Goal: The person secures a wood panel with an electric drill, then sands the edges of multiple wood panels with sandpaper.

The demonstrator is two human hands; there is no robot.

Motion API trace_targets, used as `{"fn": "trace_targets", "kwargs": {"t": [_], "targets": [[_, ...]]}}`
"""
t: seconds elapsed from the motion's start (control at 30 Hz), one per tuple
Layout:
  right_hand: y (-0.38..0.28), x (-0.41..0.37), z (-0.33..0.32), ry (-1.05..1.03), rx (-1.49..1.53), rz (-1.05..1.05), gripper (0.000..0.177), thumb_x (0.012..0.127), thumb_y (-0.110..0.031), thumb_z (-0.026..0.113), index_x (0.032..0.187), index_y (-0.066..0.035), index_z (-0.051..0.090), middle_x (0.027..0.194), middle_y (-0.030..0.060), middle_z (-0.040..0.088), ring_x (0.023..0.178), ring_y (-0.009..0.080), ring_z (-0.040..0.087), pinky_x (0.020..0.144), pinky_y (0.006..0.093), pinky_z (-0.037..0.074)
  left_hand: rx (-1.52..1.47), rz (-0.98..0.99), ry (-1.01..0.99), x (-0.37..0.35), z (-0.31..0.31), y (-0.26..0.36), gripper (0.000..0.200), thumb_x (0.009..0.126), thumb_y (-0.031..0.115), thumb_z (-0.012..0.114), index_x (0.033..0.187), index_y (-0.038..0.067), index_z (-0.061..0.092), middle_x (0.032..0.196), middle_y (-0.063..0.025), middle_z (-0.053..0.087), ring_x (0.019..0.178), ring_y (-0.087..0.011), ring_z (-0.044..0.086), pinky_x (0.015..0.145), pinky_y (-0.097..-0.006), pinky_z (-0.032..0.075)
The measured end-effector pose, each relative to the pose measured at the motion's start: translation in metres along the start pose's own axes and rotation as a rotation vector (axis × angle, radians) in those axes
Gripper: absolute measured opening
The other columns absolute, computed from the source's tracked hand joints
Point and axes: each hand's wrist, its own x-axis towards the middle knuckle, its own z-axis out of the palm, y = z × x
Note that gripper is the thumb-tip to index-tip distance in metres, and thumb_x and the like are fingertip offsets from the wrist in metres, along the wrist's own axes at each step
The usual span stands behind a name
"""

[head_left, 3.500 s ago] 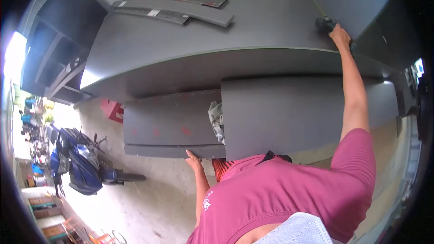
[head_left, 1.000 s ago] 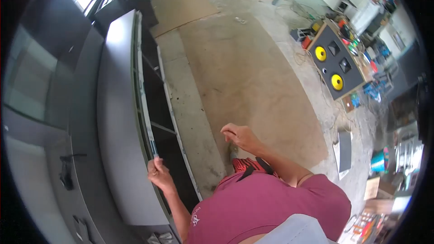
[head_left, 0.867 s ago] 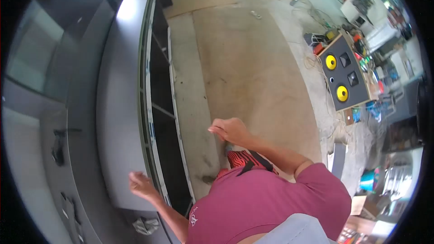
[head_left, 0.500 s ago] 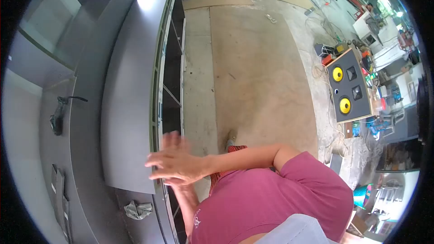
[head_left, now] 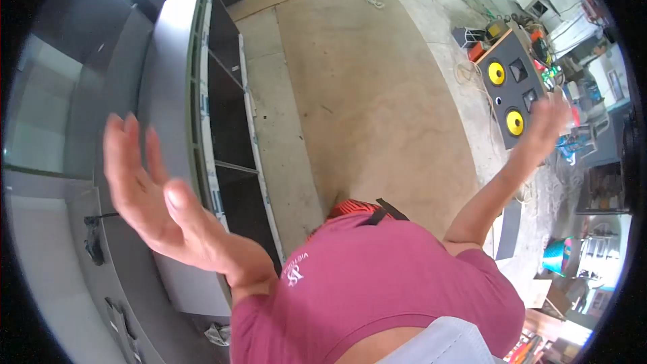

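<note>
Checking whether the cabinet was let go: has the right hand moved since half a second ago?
Yes. The right hand swung off the edge of the grey cabinet, out toward the speaker box.

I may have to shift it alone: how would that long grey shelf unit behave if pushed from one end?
Probably heavy: the grey shelf unit is long, with several board-walled compartments. Likely stiff, since dividers brace it. On the rough concrete floor it would probably scrape, not glide.

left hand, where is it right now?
Head view, left side: the left hand is up in the air, open and empty, in front of the long grey cabinet, with the dark tool lying on the panel just left of it.
</note>
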Motion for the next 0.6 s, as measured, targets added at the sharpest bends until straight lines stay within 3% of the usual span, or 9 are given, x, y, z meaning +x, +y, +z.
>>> {"fn": "trace_targets", "kwargs": {"t": [0.1, 0.2, 0.27, 0.33, 0.37, 0.4, 0.43, 0.5, 0.6], "targets": [[-0.045, 0.053, 0.03, 0.348, 0.516, -0.195, 0.053, 0.09, -0.014, 0.051, 0.134, -0.003, 0.025, 0.128, 0.0255, 0.035, 0.116, 0.0294, 0.044, 0.094, 0.0435, 0.043, -0.279, 0.01, -0.075, 0.024, 0.086, 0.017, 0.053, 0.084, 0.016, 0.06, 0.128, -0.002, 0.038, 0.115, -0.0191, 0.052, 0.084, -0.0209, 0.057, 0.065, -0.0264, 0.048], [-0.064, 0.072, 0.081, 0.219, 0.683, -0.347, 0.058, 0.088, -0.011, 0.053, 0.134, 0.0, 0.02, 0.109, 0.0233, 0.051, 0.096, 0.0257, 0.057, 0.087, 0.0425, 0.046, -0.402, 0.009, -0.381, 0.036, 0.163, 0.021, 0.049, 0.076, 0.001, 0.063, 0.122, -0.003, 0.044, 0.09, -0.0118, 0.055, 0.063, -0.0093, 0.045, 0.055, -0.0173, 0.035], [-0.054, 0.073, 0.114, -0.359, 0.624, -0.395, 0.049, 0.086, -0.008, 0.056, 0.127, 0.001, 0.03, 0.075, 0.0143, 0.058, 0.067, 0.0175, 0.056, 0.071, 0.0317, 0.048, -0.542, 0.397, -0.399, 0.047, 0.22, -0.012, 0.03, 0.075, 0.001, 0.063, 0.103, -0.003, 0.053, 0.079, -0.0087, 0.054, 0.061, -0.0085, 0.043, 0.054, -0.0176, 0.033], [-0.03, 0.099, 0.145, -0.527, 0.502, -0.313, 0.033, 0.081, -0.01, 0.061, 0.111, -0.002, 0.052, 0.072, 0.0161, 0.059, 0.054, 0.0179, 0.056, 0.061, 0.0256, 0.044, -0.508, 0.118, -0.399, 0.054, 0.255, -0.019, 0.01, 0.079, 0.003, 0.062, 0.079, -0.002, 0.054, 0.065, -0.004, 0.049, 0.056, -0.0089, 0.041, 0.049, -0.0191, 0.029], [-0.009, 0.114, 0.167, -0.52, 0.493, -0.317, 0.033, 0.081, -0.01, 0.061, 0.111, -0.002, 0.052, 0.072, 0.0161, 0.059, 0.054, 0.0179, 0.056, 0.061, 0.0256, 0.044, -0.622, 0.059, -0.314, 0.058, 0.278, -0.04, 0.016, 0.068, 0.001, 0.071, 0.079, -0.003, 0.06, 0.064, -0.0091, 0.06, 0.047, -0.0109, 0.044, 0.045, -0.0241, 0.032], [0.016, 0.129, 0.191, -0.51, 0.757, -0.231, 0.025, 0.081, -0.011, 0.06, 0.104, -0.002, 0.056, 0.075, 0.0159, 0.059, 0.059, 0.0182, 0.056, 0.062, 0.0275, 0.044, -0.672, 0.063, -0.286, 0.064, 0.301, -0.058, 0.016, 0.072, 0.009, 0.069, 0.076, -0.004, 0.059, 0.057, -0.0067, 0.055, 0.046, -0.0121, 0.043, 0.044, -0.0237, 0.03], [0.032, 0.148, 0.218, -0.489, 1.014, -0.149, 0.019, 0.081, -0.012, 0.058, 0.097, -0.003, 0.06, 0.077, 0.0156, 0.058, 0.065, 0.0185, 0.057, 0.063, 0.0294, 0.044, -0.667, 0.051, -0.275, 0.07, 0.322, -0.075, 0.016, 0.073, 0.01, 0.067, 0.075, -0.003, 0.059, 0.062, -0.0092, 0.056, 0.049, -0.0127, 0.044, 0.045, -0.0237, 0.031], [0.043, 0.187, 0.274, -0.45, 0.872, -0.236, 0.018, 0.082, -0.012, 0.056, 0.097, -0.002, 0.058, 0.084, 0.018, 0.057, 0.068, 0.02, 0.057, 0.064, 0.0297, 0.045, -0.701, 0.028, -0.278, 0.083, 0.386, -0.106, 0.016, 0.074, 0.012, 0.066, 0.074, -0.003, 0.059, 0.067, -0.0116, 0.056, 0.053, -0.0132, 0.045, 0.047, -0.0236, 0.032], [0.028, 0.27, 0.376, -0.4, 0.526, -0.493, 0.016, 0.085, -0.012, 0.052, 0.097, -0.001, 0.053, 0.104, 0.0251, 0.051, 0.077, 0.0245, 0.059, 0.067, 0.0308, 0.047, -0.322, 0.35, -0.275, 0.11, 0.517, -0.145, 0.033, 0.072, 0.021, 0.062, 0.093, -0.004, 0.059, 0.111, -0.0243, 0.05, 0.083, -0.0209, 0.054, 0.066, -0.0308, 0.045]]}}
